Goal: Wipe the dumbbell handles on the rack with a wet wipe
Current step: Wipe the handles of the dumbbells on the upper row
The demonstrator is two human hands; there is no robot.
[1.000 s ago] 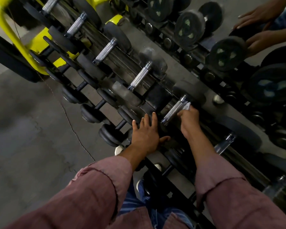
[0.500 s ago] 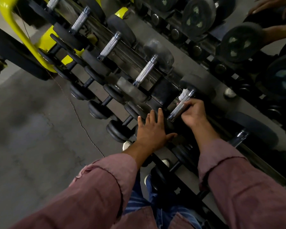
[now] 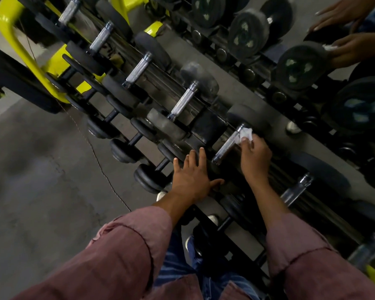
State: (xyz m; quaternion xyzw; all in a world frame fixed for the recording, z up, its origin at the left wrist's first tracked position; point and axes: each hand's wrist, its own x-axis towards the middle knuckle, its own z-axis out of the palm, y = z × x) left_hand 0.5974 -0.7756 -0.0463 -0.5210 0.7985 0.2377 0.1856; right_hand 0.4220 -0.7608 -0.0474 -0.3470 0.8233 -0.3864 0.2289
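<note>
Wet wipe (image 3: 246,134): a crumpled white wad pressed on the far end of a knurled chrome dumbbell handle (image 3: 227,146), right of centre; half a second ago it sat on the left side of that same end, a second ago at much the same spot.
Right hand (image 3: 254,158): fingers curled, pinching the wipe against the handle's far end; half a second earlier it wrapped lower round the bar.
Left hand (image 3: 194,174): fingers straight and spread, palm down on the black dumbbell head at the handle's near end, holding nothing; same place as in both earlier frames.
Rack (image 3: 275,118): dark tiers running from far left to near right, with more chrome handles in a row to the left.
Yellow frame (image 3: 20,42): far left, behind the rack.
Another person's hands (image 3: 351,48): far right, one holding a white wipe at a dumbbell head.
Floor (image 3: 41,180): grey concrete, left.
</note>
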